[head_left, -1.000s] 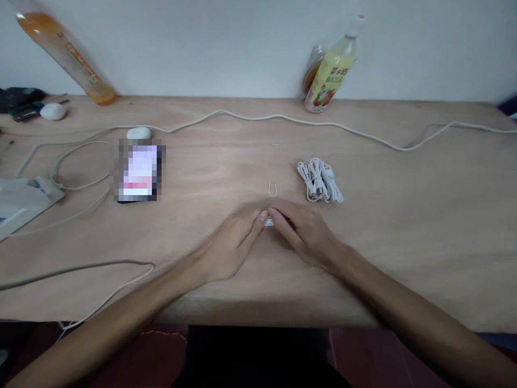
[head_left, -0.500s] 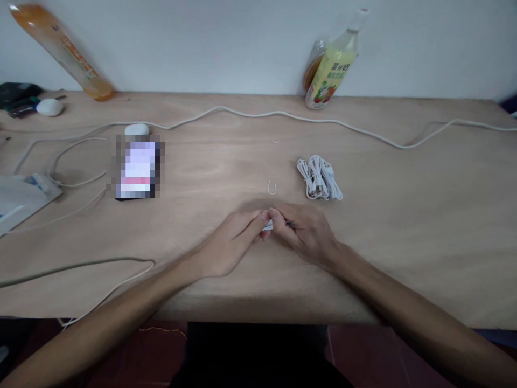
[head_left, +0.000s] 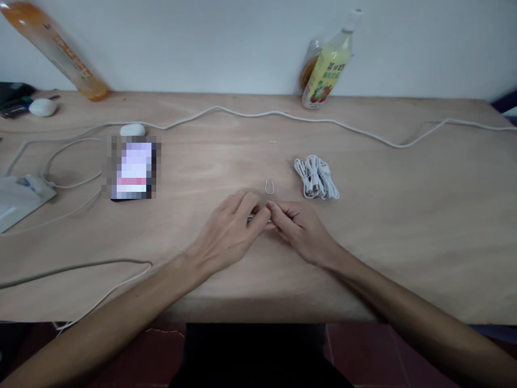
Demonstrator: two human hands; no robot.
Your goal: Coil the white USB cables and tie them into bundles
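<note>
My left hand [head_left: 232, 231] and my right hand [head_left: 304, 231] meet over the middle of the table. Both are closed, with thumbs and fingers pinched round a white cable [head_left: 251, 217]. Only a short bit of it shows between the fingers, so its ends and shape are hidden. Just beyond my fingertips lies a small U-shaped white twist tie [head_left: 269, 187]. Several white cables in tied bundles [head_left: 317, 178] rest together on the tabletop, beyond my right hand and a little to its right.
A phone [head_left: 133, 170], partly blurred out, lies left beside a white case [head_left: 132, 130]. One long white cord [head_left: 278, 113] crosses the wooden table [head_left: 404, 215]. Against the wall lean an orange bottle [head_left: 76, 64] and a yellow-labelled bottle [head_left: 329, 67]. Looped cords [head_left: 121, 261] lie front left.
My left hand has turned so its back shows more, and its fingers have shifted along the cable. My right hand keeps its pinch. The view has shifted slightly.
</note>
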